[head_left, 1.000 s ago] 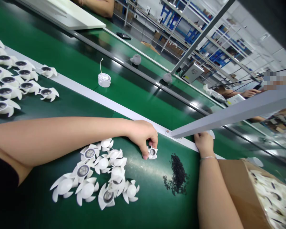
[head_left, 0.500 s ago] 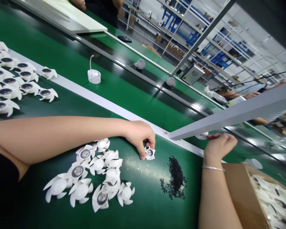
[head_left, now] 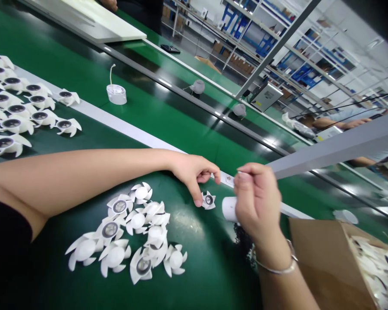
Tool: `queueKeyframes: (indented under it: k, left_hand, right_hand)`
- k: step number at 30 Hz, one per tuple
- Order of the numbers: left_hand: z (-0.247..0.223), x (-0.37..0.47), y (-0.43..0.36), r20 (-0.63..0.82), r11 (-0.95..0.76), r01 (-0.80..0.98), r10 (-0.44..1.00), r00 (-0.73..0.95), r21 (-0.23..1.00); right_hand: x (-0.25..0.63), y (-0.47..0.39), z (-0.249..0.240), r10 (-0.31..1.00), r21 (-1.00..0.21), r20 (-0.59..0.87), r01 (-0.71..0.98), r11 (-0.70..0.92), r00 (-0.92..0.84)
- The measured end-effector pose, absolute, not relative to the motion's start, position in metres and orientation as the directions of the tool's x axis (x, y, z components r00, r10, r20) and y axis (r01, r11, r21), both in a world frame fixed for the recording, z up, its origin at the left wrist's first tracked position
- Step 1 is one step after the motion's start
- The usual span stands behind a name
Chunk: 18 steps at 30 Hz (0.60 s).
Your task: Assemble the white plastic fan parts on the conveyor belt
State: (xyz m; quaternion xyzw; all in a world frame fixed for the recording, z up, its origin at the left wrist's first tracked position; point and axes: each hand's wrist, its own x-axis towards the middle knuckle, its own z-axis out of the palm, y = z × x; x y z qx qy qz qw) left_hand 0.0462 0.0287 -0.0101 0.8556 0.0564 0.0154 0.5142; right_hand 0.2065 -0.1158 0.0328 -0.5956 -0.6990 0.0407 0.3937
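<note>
My left hand (head_left: 197, 172) is open, its thumb and fingers spread around a small white fan impeller (head_left: 208, 200) on the dark green table. The thumb tip is close to its blades; I cannot tell whether they touch. My right hand (head_left: 260, 202) is closed on a white cylindrical housing (head_left: 229, 209), held just right of the impeller. The hand hides most of the housing. Behind that wrist lies a pile of small black pieces (head_left: 244, 241), partly covered. Several white impellers (head_left: 116, 256) lie in a loose cluster below my left forearm, some with hubs facing up.
More impellers (head_left: 11, 125) stand in rows at the left. Another white housing (head_left: 116, 94) with an upright wire sits on the green conveyor (head_left: 168, 116). A cardboard box (head_left: 326, 254) of white parts is at the right, below a slanting grey post (head_left: 336, 146). Other people are across the line.
My right hand has come left from the conveyor beyond the post, bringing the white housing. My left hand has let go of the small impeller and opened. The wired housing has shifted left.
</note>
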Motion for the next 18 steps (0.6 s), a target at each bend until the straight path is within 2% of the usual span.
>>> queueKeyframes:
  k: [2, 5, 10, 15, 18]
  left_hand:
    - [-0.003, 0.043, 0.035, -0.12, -0.509, 0.146, 0.083, 0.989, 0.848]
    - [0.005, 0.04, 0.042, -0.21, -0.567, 0.188, 0.028, 0.977, 0.802]
    - [0.003, 0.039, 0.042, -0.193, -0.534, 0.176, 0.024, 0.981, 0.827]
    - [0.0, 0.039, 0.04, -0.167, -0.479, 0.169, 0.047, 0.985, 0.861]
    - [-0.002, 0.038, 0.042, -0.146, -0.455, 0.128, -0.006, 0.989, 0.881]
  right_hand:
    - [0.199, -0.107, 0.021, 0.897, -0.548, 0.442, 0.788, 0.28, -0.011]
    - [0.188, -0.097, 0.015, 0.894, -0.516, 0.442, 0.794, 0.322, -0.075]
    - [0.174, -0.09, 0.009, 0.884, -0.429, 0.427, 0.818, 0.383, -0.19]
    - [0.172, -0.087, -0.005, 0.906, -0.437, 0.353, 0.815, 0.381, -0.234]
    - [0.17, -0.087, -0.009, 0.905, -0.35, 0.331, 0.856, 0.38, -0.267]
